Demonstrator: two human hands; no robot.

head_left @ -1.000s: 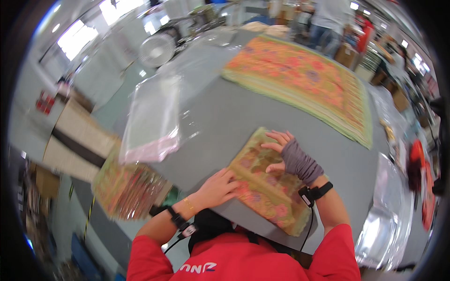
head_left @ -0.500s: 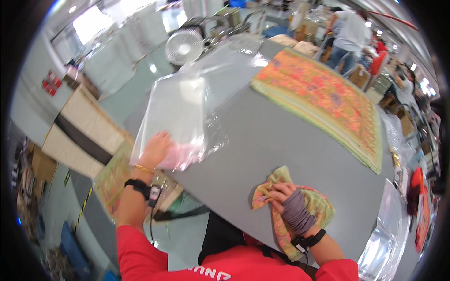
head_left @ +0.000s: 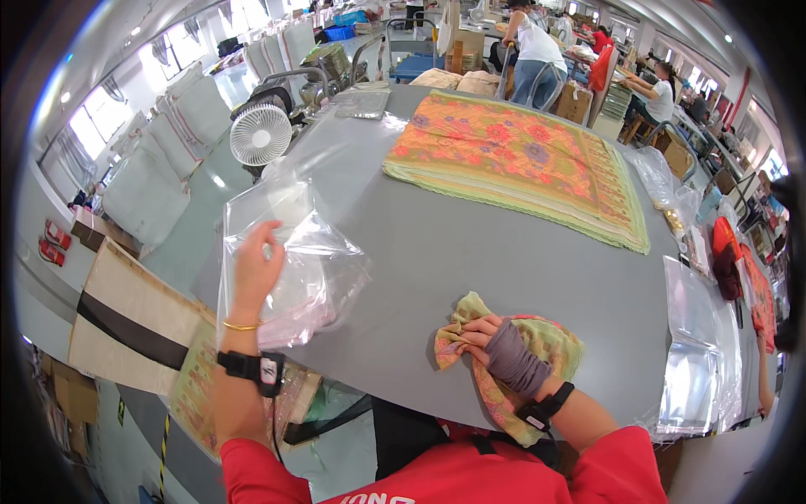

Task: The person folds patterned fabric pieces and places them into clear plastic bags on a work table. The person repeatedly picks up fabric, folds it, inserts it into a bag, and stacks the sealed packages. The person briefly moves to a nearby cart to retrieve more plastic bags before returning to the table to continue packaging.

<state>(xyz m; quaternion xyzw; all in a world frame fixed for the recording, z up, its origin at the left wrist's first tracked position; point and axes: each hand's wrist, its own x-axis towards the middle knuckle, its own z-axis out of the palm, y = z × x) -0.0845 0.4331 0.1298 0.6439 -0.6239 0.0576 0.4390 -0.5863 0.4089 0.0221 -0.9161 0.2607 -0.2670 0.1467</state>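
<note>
My left hand [head_left: 259, 267] is over a stack of clear plastic bags [head_left: 290, 290] at the table's left edge. Its fingers are curled in, thumb towards index finger; whether film is pinched between them I cannot make out. Loose film rises in creases beside it. My right hand [head_left: 487, 336], with a grey cover around the palm and wrist, grips a bunched floral scarf [head_left: 558, 340] in green, yellow and orange. The scarf lies crumpled near the table's front edge, partly under my wrist. Both wrists carry black straps with small devices.
A flat pile of orange floral scarves [head_left: 512, 164] lies on the far side of the grey table [head_left: 437, 252]. More clear bags [head_left: 693, 361] lie at the right edge. A white fan [head_left: 260, 134] stands beyond the far left edge. Several people work in the background.
My left hand has gone from lying on the bags to being raised with curled fingers, and the film has creased up. My right hand still grips the scarf. The view has turned.
</note>
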